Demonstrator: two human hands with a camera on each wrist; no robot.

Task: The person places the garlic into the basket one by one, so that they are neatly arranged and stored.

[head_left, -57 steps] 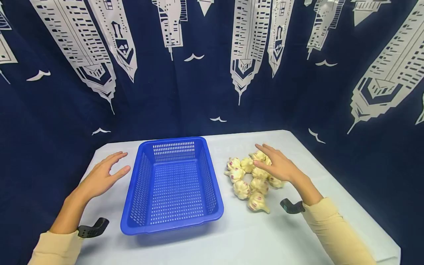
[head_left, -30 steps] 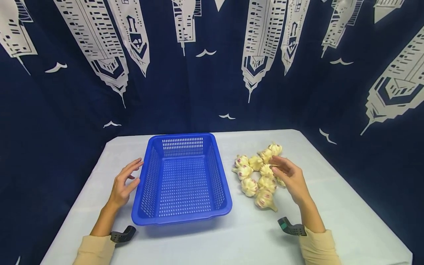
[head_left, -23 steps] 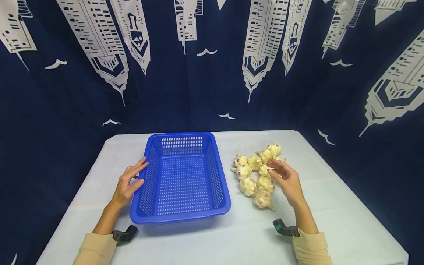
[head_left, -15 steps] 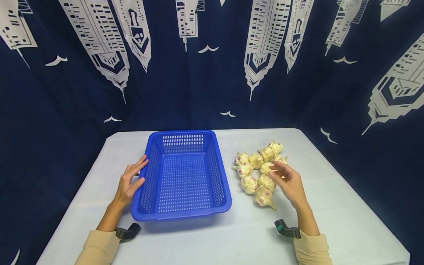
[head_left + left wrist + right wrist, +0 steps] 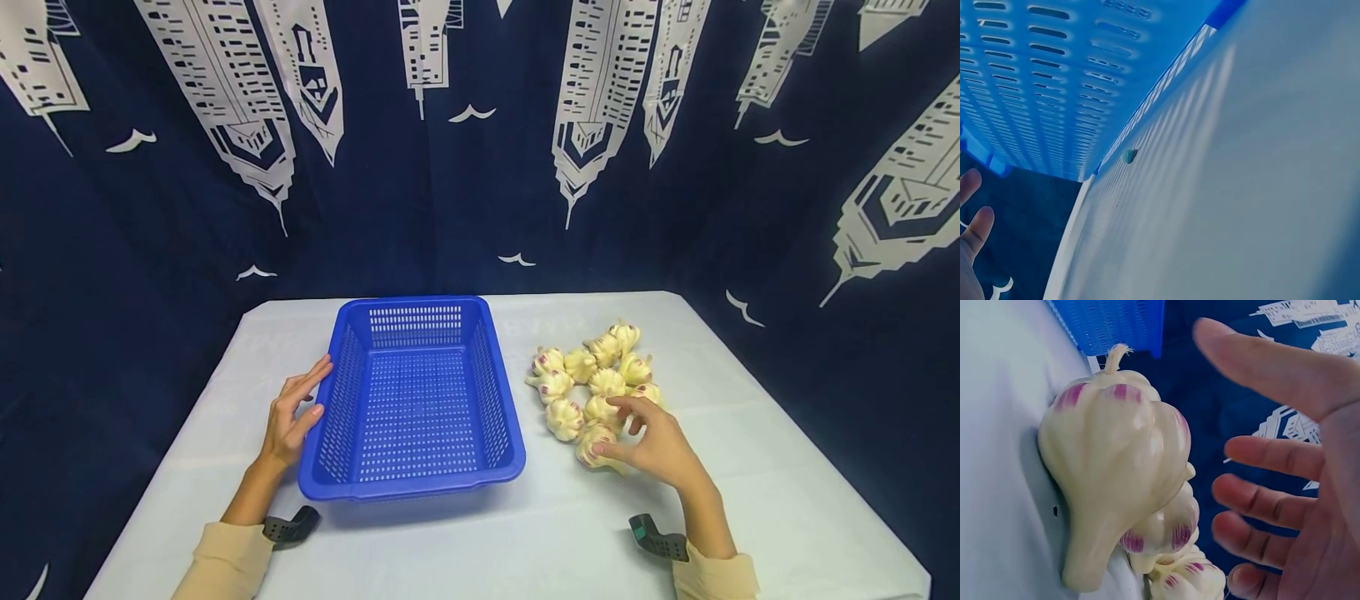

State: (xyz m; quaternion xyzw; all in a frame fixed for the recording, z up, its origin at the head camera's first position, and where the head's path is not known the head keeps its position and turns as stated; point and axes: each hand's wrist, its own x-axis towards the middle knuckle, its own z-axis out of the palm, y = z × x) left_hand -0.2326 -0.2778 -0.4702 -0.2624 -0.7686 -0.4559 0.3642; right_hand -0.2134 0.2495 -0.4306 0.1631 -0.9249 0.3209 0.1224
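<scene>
A blue plastic basket (image 5: pixel 412 485) with slotted walls stands on the white-covered table, nothing inside it. My left hand (image 5: pixel 287 423) rests along its left rim with fingers extended. In the left wrist view only some fingertips (image 5: pixel 980 225) show, beside the basket wall (image 5: pixel 1035 87). Several garlic bulbs (image 5: pixel 564 419) with purple streaks lie clustered right of the basket. Over the nearest bulb (image 5: pixel 1113 440) hovers my right hand (image 5: pixel 654 443), thumb and fingers spread apart. A gap shows between those fingers and the bulb in the right wrist view.
White cloth covers the table (image 5: pixel 480 550), whose far edge meets a navy curtain (image 5: pixel 420 208) printed with white buildings and birds. A dark wrist device (image 5: pixel 291 527) sits on the left wrist, and another (image 5: pixel 658 537) on the right.
My left hand has come in from the side to the basket's rim. My right hand has moved back toward me, from above the middle bulbs to the nearest one, its fingers spreading wider.
</scene>
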